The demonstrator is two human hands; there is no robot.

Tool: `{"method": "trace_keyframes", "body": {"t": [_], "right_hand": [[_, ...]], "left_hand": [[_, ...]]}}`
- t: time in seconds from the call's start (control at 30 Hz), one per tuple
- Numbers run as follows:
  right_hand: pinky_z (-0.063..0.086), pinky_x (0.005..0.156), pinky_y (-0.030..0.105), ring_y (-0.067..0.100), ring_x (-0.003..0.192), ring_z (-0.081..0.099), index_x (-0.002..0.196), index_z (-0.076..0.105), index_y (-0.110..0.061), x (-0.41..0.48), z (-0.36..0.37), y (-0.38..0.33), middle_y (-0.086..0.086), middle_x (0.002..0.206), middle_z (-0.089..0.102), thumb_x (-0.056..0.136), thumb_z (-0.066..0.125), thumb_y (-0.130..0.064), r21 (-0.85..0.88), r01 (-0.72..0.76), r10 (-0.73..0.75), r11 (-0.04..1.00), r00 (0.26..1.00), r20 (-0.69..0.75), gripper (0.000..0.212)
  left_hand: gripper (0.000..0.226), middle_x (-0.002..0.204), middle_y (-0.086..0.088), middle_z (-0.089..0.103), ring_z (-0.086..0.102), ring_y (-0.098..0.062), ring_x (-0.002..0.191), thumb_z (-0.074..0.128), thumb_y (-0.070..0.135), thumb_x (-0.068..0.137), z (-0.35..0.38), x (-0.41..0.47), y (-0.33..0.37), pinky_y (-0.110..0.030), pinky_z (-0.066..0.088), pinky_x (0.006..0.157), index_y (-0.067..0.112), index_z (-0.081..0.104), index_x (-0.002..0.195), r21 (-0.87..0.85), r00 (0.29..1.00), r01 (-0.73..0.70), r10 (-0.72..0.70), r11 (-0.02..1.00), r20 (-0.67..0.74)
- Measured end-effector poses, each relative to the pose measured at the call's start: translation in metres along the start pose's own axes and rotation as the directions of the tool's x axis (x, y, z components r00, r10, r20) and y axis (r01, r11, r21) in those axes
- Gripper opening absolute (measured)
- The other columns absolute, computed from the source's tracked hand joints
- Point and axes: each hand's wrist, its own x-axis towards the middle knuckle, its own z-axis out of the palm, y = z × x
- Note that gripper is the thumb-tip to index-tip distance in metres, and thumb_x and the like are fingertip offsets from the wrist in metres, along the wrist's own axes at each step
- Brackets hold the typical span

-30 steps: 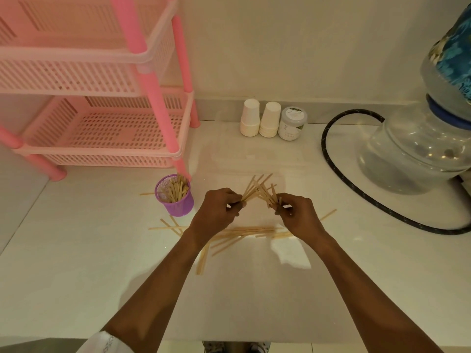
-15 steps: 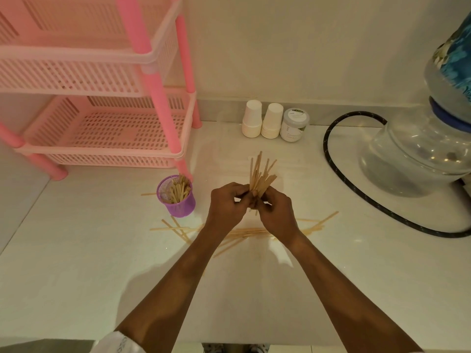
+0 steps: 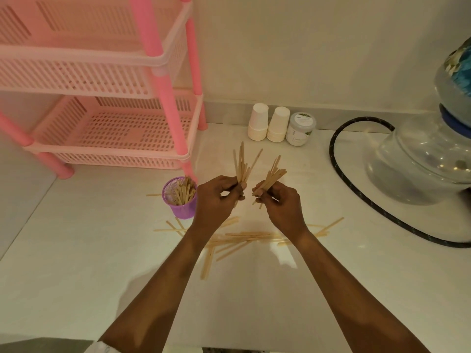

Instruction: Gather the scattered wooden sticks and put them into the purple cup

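Note:
The purple cup point(image 3: 181, 203) stands on the white counter with several wooden sticks upright inside it. Just right of the cup, my left hand point(image 3: 216, 200) grips a bundle of wooden sticks point(image 3: 242, 163) that points up. My right hand point(image 3: 280, 202) holds a second bundle point(image 3: 274, 175), tilted up to the right, a small gap away from the first. More loose sticks point(image 3: 239, 238) lie scattered on the counter beneath my wrists, and a few point(image 3: 173, 228) rest by the cup's base.
A pink plastic rack point(image 3: 163, 103) stands at the back left, one leg close behind the cup. Two stacks of white paper cups point(image 3: 267, 123) and a small jar point(image 3: 300, 129) sit by the wall. A black hose point(image 3: 356, 189) and a water bottle point(image 3: 420, 164) fill the right.
My hands, joined on one bundle half a second ago, have parted; each now holds its own share of sticks. Both hands have lifted slightly off the counter.

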Motion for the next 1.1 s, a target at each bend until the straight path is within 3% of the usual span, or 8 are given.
{"method": "trace_keyframes", "body": {"t": [0.13,0.3,0.5,0.73,0.8,0.97,1.1], "right_hand": [[0.062,0.082,0.039,0.021,0.091,0.074,0.097,0.075,-0.006,0.006,0.009,-0.009,0.003,0.093,0.078,0.095,0.066,-0.006,0.072,-0.008,0.007,0.997,1.0,0.021,0.009],[0.061,0.086,0.045,0.023,0.094,0.074,0.098,0.075,-0.005,0.014,0.025,-0.02,0.005,0.095,0.078,0.094,0.067,-0.004,0.142,-0.016,0.006,0.99,0.997,0.072,0.009],[0.06,0.088,0.04,0.022,0.097,0.074,0.099,0.075,-0.003,0.022,0.053,-0.037,0.008,0.097,0.078,0.094,0.067,-0.003,0.227,-0.038,0.011,0.973,0.993,0.121,0.01],[0.06,0.086,0.035,0.024,0.098,0.074,0.103,0.075,0.0,0.031,0.092,-0.051,0.011,0.099,0.078,0.093,0.067,0.0,0.299,-0.038,-0.014,0.954,0.986,0.168,0.013],[0.06,0.088,0.039,0.026,0.097,0.074,0.103,0.074,0.001,0.033,0.102,-0.053,0.013,0.099,0.078,0.093,0.067,0.001,0.31,-0.033,-0.024,0.95,0.984,0.179,0.013],[0.058,0.093,0.052,0.026,0.097,0.074,0.102,0.077,-0.007,0.039,0.125,-0.049,0.008,0.097,0.079,0.091,0.069,-0.005,0.26,-0.027,-0.025,0.965,0.98,0.197,0.014],[0.059,0.09,0.049,0.016,0.094,0.075,0.1,0.079,-0.015,0.037,0.139,-0.042,-0.002,0.094,0.079,0.09,0.068,-0.008,0.117,-0.006,-0.017,0.993,0.981,0.193,0.017]], "left_hand": [[0.012,0.08,-0.009,0.072,0.074,-0.023,0.068,0.076,0.011,0.088,-0.023,0.008,0.013,-0.047,0.062,0.066,-0.002,0.075,0.089,-0.073,0.997,-0.014,0.009,0.997,-0.075],[0.012,0.084,-0.017,0.072,0.074,-0.027,0.071,0.076,0.006,0.086,-0.057,0.018,0.032,-0.036,0.063,0.07,-0.004,0.075,0.093,-0.121,0.987,-0.043,0.023,0.992,-0.16],[0.011,0.084,-0.008,0.074,0.075,-0.025,0.072,0.076,0.009,0.086,-0.097,0.026,0.035,-0.037,0.061,0.072,0.005,0.076,0.097,-0.097,0.971,-0.006,-0.017,0.995,-0.238],[0.018,0.087,-0.013,0.074,0.075,-0.028,0.072,0.076,0.008,0.086,-0.124,0.019,0.017,-0.037,0.061,0.073,-0.002,0.075,0.1,-0.101,0.954,0.03,-0.059,0.994,-0.293],[0.016,0.088,-0.013,0.074,0.075,-0.026,0.073,0.076,0.007,0.086,-0.127,0.016,0.013,-0.036,0.062,0.073,-0.002,0.076,0.1,-0.087,0.952,0.044,-0.068,0.995,-0.299],[0.012,0.086,-0.005,0.077,0.076,-0.022,0.076,0.076,0.01,0.087,-0.132,0.008,-0.008,-0.038,0.061,0.076,0.006,0.078,0.097,-0.001,0.948,0.096,-0.092,0.995,-0.305],[0.012,0.084,0.0,0.078,0.075,-0.014,0.078,0.075,0.012,0.087,-0.131,0.003,-0.026,-0.031,0.061,0.076,0.009,0.079,0.098,0.093,0.952,0.135,-0.103,0.987,-0.289]]}}
